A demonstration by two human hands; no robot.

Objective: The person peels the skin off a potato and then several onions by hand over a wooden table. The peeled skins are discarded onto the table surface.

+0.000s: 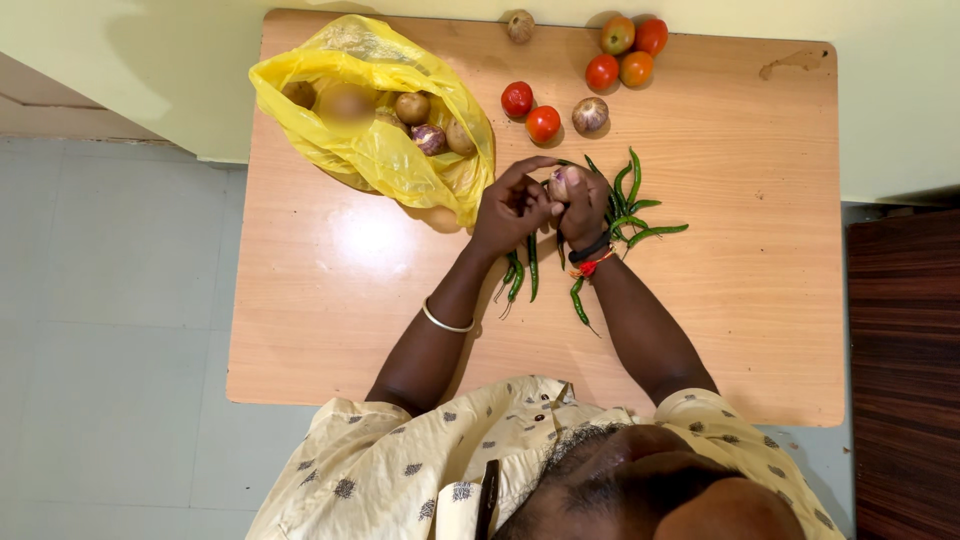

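Wooden table against pale wall — hands hold an onion above it.

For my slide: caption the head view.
Both hands hold an onion over green chillies, beside tomatoes.

Table left-front and far right: bare wood, open passage. Yellow bag blocks the rear-left corner. Tomatoes and onions dot the rear centre, gaps between. Chillies are strewn just beside and under both hands.
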